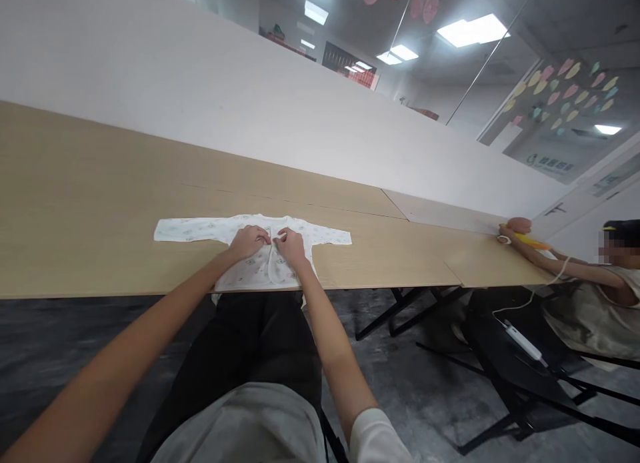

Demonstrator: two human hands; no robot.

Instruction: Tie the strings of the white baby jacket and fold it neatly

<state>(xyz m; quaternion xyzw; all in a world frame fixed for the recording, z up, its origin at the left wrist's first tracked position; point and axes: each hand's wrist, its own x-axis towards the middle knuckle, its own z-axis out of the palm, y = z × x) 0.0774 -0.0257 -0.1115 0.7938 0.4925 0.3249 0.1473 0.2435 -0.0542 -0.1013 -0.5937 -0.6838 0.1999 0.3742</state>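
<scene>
Baby shirt (235,231), white with faint print, laid flat on wooden surface (90,203) at near edge, sleeves spread left and right. Left hand (249,241) placed on shirt's chest, fingers curled shut, front edge of fabric pinched. Right hand (291,243) set just beside it, fingers likewise closed on opposite front edge. Far right: another person's arm (540,256) stretched along surface, yellow object (527,239) gripped, white cable (520,306) hung below.
</scene>
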